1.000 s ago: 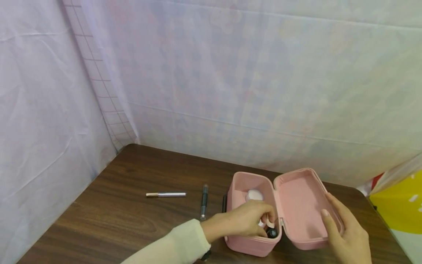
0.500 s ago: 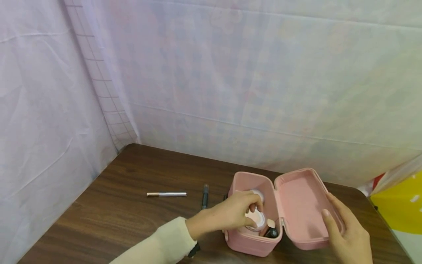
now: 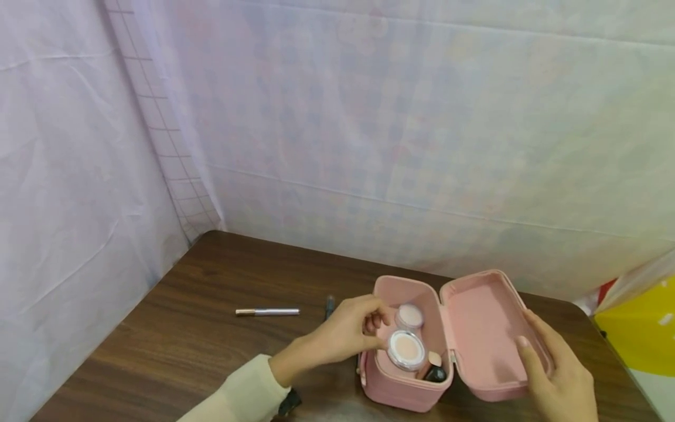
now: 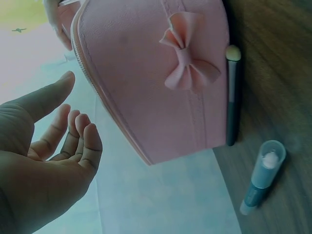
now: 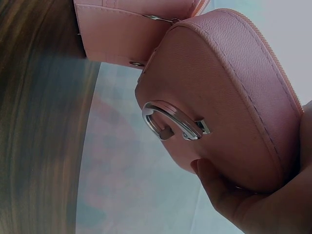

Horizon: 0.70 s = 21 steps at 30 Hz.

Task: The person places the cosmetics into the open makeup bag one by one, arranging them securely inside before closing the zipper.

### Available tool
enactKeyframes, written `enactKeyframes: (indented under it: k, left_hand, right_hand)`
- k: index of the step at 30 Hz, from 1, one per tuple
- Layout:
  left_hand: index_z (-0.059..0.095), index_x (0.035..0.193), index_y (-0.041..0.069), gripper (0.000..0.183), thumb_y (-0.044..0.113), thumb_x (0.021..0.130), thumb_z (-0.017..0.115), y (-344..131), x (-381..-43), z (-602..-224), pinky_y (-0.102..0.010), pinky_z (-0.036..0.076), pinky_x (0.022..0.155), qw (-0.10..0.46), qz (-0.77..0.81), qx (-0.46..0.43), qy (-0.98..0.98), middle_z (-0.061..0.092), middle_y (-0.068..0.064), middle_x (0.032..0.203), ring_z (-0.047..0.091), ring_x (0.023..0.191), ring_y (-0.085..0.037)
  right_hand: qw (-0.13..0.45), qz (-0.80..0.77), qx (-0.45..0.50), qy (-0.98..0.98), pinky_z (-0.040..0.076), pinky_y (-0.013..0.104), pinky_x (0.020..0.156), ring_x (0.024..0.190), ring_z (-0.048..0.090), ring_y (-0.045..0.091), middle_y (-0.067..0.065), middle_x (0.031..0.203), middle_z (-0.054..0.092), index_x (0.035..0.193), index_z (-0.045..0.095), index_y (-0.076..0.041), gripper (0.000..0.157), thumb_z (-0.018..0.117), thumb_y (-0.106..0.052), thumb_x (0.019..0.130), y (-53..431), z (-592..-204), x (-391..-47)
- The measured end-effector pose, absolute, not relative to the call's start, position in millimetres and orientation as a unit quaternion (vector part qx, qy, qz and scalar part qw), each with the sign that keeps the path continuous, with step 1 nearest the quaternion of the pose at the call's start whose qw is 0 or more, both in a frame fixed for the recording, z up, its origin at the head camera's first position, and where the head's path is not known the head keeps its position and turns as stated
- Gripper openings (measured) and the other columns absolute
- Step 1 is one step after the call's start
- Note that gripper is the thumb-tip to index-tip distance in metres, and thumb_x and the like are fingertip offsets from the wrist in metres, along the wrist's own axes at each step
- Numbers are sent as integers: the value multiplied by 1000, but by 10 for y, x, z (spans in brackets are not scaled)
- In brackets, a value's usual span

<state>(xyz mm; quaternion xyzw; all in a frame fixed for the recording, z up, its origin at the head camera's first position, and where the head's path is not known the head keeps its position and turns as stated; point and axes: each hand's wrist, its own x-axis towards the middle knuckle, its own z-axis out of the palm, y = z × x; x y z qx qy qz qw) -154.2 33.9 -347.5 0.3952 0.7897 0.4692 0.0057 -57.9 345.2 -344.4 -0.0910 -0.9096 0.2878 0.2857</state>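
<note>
A pink cosmetic case (image 3: 403, 395) stands on the table with its lid (image 3: 485, 334) swung out to the right. Inside lie a round compact (image 3: 406, 350), a smaller round pale container (image 3: 409, 316), a black-capped item (image 3: 435, 374) and a small beige-topped piece (image 3: 434, 358). My left hand (image 3: 348, 331) hovers over the case's left rim, fingers loosely bent and holding nothing; thumb and fingers are apart in the left wrist view. My right hand (image 3: 561, 372) grips the lid's edge, its thumb on the inside. A silver handle (image 5: 170, 119) shows on the lid's outer face.
A silver pen-like tube (image 3: 268, 312) lies on the brown table (image 3: 211, 351) to the left. Beside the case's bow side rest a makeup brush (image 4: 234, 97) and a dark tube with a clear cap (image 4: 261, 175). A pale curtain (image 3: 422, 129) hangs behind.
My left hand has moved from the black-capped item, over the compact, out leftward to the case's rim. The compact is now uncovered. My right hand stays on the lid.
</note>
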Motion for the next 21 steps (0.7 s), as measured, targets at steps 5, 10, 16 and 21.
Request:
enactKeyframes:
  k: [5,10,16,21]
  left_hand:
    - [60,92,9,31,5,72,83,255,-1562,-3528,-17,46,62,-6,482,376,791,54,0,82,51,71,-7]
    - [60,92,9,30,4,73,82,123,-1614,-3570,-21,47,63,-15,491,359,794,55,-3,83,51,72,-10]
    - [59,92,6,31,1,71,82,5,-1676,-3685,-22,46,64,-15,488,332,807,54,-3,83,52,73,-16]
    - [59,92,7,34,4,69,84,-55,-1767,-3810,-23,45,64,-18,463,319,827,54,-5,84,52,72,-18]
  right_hand:
    - [288,286,-92,-909,26,16,97,114,49,35,-45,121,32,140,50,-31,48,61,-25,94,3460,-3443,-578]
    - [276,290,-95,-911,34,43,98,111,50,46,-37,129,35,141,48,-32,48,59,-26,94,3477,-3430,-580]
    - [267,298,-101,-911,33,58,95,113,49,49,-22,138,40,142,47,-32,49,59,-28,95,3473,-3416,-573]
    - [266,296,-110,-911,30,40,102,113,49,46,-38,128,34,142,47,-32,48,59,-29,95,3472,-3425,-564]
